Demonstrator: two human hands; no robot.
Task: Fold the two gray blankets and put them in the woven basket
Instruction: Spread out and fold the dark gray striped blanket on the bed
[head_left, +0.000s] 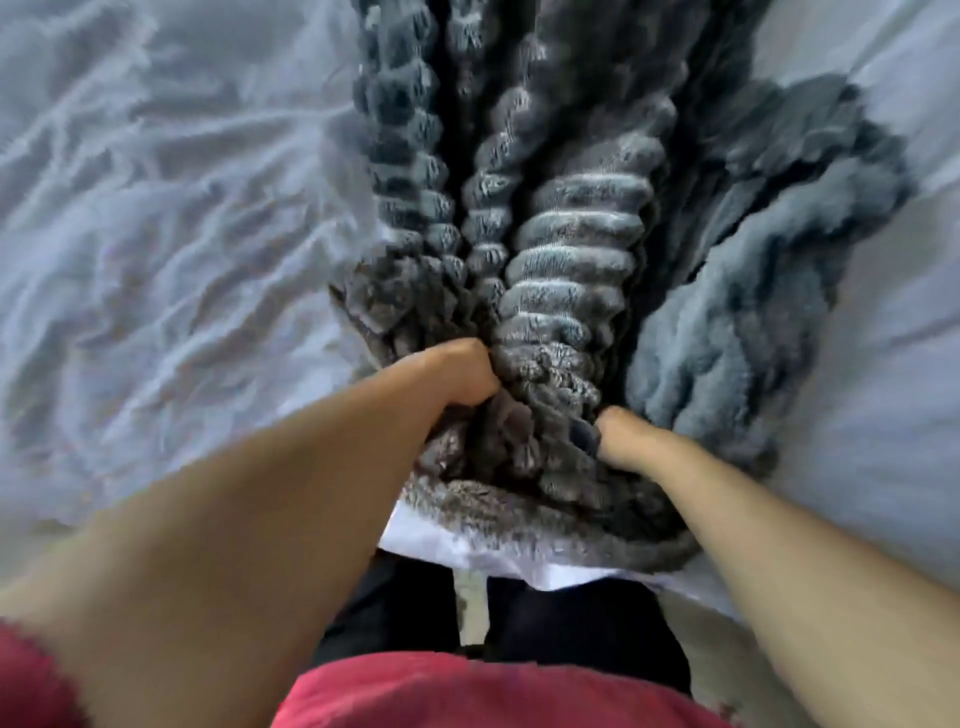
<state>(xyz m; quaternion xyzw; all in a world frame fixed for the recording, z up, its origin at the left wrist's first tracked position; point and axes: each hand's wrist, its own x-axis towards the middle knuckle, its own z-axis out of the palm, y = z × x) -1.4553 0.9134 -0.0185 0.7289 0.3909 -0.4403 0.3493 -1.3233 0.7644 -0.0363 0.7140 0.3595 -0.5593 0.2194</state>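
Note:
A ribbed gray blanket (566, 249) runs in a bunched strip from the bed's near edge up to the top of the view. My left hand (457, 376) is clenched on its near end. My right hand (621, 441) grips the same bunched end a little to the right, its fingers buried in the fabric. A second, plainer fluffy gray blanket (737, 332) lies crumpled right beside it on the right, touching it. No woven basket is in view.
Both blankets lie on a bed with a wrinkled pale sheet (156, 234), which spreads wide to the left and right. The bed's near edge (467, 551) is just in front of my legs and red shirt.

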